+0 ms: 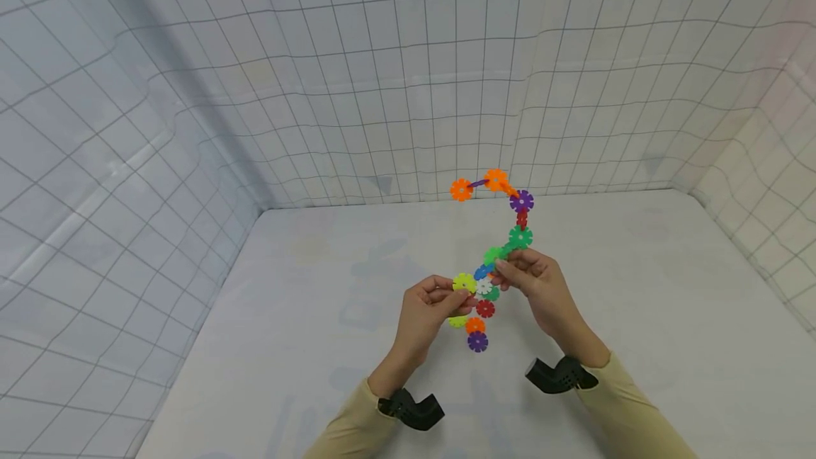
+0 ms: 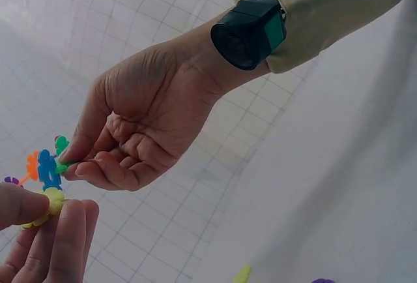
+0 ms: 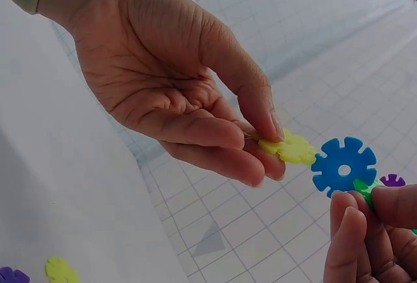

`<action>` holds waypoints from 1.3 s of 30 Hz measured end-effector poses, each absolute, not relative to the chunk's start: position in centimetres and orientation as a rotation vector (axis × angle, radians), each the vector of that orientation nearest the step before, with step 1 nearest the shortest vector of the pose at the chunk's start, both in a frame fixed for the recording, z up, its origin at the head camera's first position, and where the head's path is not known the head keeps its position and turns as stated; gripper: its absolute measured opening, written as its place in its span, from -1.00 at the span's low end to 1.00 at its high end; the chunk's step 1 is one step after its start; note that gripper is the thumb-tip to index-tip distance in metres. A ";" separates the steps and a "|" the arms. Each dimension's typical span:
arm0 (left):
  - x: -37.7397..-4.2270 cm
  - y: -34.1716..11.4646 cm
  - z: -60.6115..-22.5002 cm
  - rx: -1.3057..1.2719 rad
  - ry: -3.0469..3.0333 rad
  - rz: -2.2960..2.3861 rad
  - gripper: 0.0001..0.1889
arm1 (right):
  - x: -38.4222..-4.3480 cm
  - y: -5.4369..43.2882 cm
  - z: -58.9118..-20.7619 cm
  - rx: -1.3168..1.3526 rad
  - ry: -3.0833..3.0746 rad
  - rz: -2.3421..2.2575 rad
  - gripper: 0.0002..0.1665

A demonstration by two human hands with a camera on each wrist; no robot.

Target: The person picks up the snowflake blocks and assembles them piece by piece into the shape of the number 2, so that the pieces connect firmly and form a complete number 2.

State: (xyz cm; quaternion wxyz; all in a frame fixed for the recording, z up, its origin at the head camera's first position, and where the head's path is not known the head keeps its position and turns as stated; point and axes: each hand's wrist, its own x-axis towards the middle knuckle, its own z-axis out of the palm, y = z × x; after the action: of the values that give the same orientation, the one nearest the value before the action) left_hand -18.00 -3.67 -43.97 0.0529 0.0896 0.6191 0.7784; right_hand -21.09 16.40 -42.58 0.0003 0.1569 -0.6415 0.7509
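My left hand [image 1: 426, 317] pinches a yellow notched plastic disc [image 3: 294, 147] between thumb and fingers. My right hand [image 1: 540, 287] pinches a green notched disc [image 3: 365, 192]. A blue disc [image 3: 344, 167] stands between the hands, its edge meeting the yellow disc on one side and the green one on the other. From the right hand a curved chain of joined discs reaches up and away: a green disc [image 1: 520, 236], a red one [image 1: 522, 219], a purple one [image 1: 521, 201], then orange discs [image 1: 495, 179] and another purple, with an orange disc [image 1: 461, 190] at the end.
Below the hands on the white tabletop [image 1: 287, 346] are more discs: red [image 1: 485, 309], orange [image 1: 474, 326], purple [image 1: 477, 342] and yellow [image 1: 457, 321]. White sheeting with a dark grid [image 1: 408, 91] surrounds the table at the back and sides.
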 end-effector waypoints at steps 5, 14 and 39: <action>-18.0 -3.7 -44.2 0.297 1.893 2.370 -0.78 | -21.1 16.3 -42.7 0.509 -2.007 2.341 -0.88; -17.9 -3.7 -44.0 0.388 1.929 2.384 -0.81 | -20.9 16.2 -42.7 0.520 -2.009 2.331 -0.85; -18.0 -3.8 -44.2 0.426 1.885 2.438 -0.80 | -20.9 16.0 -42.6 0.464 -2.031 2.293 -0.82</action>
State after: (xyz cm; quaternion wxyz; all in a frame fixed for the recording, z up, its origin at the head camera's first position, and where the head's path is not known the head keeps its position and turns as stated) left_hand -17.97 -3.76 -44.15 0.0150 0.1367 0.6058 0.7836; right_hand -20.86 15.98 -42.56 0.0217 0.1496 -0.6554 0.7400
